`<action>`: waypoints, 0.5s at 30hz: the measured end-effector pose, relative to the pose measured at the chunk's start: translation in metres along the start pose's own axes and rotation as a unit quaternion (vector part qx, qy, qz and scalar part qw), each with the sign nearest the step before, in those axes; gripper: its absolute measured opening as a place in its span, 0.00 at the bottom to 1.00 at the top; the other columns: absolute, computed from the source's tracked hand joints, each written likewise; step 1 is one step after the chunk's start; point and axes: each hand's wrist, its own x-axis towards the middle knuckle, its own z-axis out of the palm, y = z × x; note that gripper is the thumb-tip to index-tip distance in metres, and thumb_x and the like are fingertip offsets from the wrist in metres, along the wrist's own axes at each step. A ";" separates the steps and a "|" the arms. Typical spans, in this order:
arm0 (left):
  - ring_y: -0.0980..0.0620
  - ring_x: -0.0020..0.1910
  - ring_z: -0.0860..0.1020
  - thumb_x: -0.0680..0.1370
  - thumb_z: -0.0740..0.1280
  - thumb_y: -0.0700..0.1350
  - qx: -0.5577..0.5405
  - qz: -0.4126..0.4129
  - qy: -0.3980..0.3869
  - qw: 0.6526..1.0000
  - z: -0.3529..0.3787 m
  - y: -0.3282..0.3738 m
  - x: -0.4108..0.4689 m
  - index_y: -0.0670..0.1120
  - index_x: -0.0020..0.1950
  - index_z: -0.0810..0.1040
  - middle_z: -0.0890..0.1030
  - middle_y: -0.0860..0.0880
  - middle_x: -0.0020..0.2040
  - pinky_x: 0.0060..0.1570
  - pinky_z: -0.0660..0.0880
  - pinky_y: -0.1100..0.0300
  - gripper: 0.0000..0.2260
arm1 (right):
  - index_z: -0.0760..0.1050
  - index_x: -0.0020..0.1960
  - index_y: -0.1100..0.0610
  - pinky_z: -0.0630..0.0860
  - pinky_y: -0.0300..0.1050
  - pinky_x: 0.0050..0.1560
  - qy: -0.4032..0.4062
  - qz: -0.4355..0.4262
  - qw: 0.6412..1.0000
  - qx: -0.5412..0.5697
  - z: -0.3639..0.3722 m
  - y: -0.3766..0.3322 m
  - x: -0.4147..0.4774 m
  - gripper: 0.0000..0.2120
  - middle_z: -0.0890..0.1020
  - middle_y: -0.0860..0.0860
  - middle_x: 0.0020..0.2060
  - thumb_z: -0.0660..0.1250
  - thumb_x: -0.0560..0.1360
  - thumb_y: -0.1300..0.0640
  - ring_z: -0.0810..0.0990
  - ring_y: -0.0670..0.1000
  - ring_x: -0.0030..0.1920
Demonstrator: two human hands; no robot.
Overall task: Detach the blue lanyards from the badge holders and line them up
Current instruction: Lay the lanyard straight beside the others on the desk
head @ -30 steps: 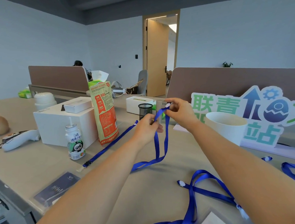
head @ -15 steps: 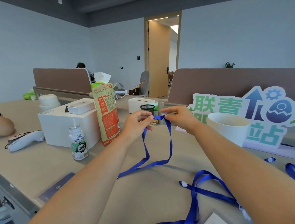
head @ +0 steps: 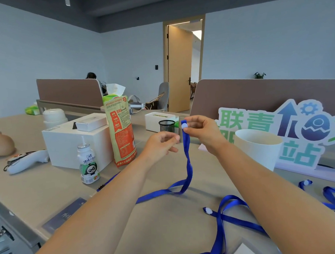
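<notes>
My right hand (head: 201,132) pinches the top end of a blue lanyard (head: 188,164) at its white snap button (head: 184,125). The strap hangs down to the table (head: 167,232), bends, and runs left behind my left forearm to a black clip (head: 102,187). My left hand (head: 160,145) hovers just left of the strap with curled fingers and nothing visibly in them. A second blue lanyard (head: 220,222) lies crossed in front of me, a third lanyard (head: 334,196) at the right. A pale badge holder (head: 243,251) shows at the bottom edge.
A white box (head: 67,142), a snack bag (head: 122,134) and a small drink bottle (head: 87,165) stand on the left. A white cup (head: 258,149) and a colourful sign (head: 289,133) stand on the right. Also here: a mesh pen cup (head: 166,126), a dark card (head: 65,214) and another person's arm (head: 0,143).
My left hand has let go of the strap it held with the right hand. The loop has opened into one strand hanging from my right hand.
</notes>
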 end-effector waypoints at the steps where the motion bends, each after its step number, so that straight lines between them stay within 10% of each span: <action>1: 0.58 0.39 0.80 0.77 0.66 0.47 0.009 0.001 -0.008 1.000 0.001 0.000 0.001 0.50 0.52 0.76 0.80 0.55 0.45 0.36 0.69 0.66 0.06 | 0.77 0.50 0.61 0.78 0.33 0.39 -0.001 0.000 1.000 0.004 0.000 0.001 -0.001 0.10 0.80 0.52 0.37 0.69 0.70 0.69 0.81 0.41 0.34; 8: 0.52 0.53 0.79 0.76 0.67 0.48 0.080 -0.018 -0.068 0.994 0.015 -0.008 0.004 0.53 0.42 0.79 0.83 0.49 0.49 0.56 0.73 0.58 0.03 | 0.76 0.43 0.57 0.79 0.34 0.38 0.013 0.020 0.998 0.065 -0.002 -0.003 -0.001 0.06 0.81 0.48 0.32 0.67 0.73 0.67 0.81 0.42 0.33; 15: 0.54 0.36 0.82 0.77 0.65 0.39 -0.023 0.011 0.014 1.000 0.017 -0.002 0.014 0.46 0.40 0.75 0.83 0.53 0.33 0.46 0.78 0.55 0.06 | 0.73 0.53 0.57 0.77 0.47 0.52 0.049 0.087 0.993 0.063 -0.002 -0.011 0.011 0.10 0.82 0.53 0.46 0.65 0.76 0.52 0.82 0.50 0.46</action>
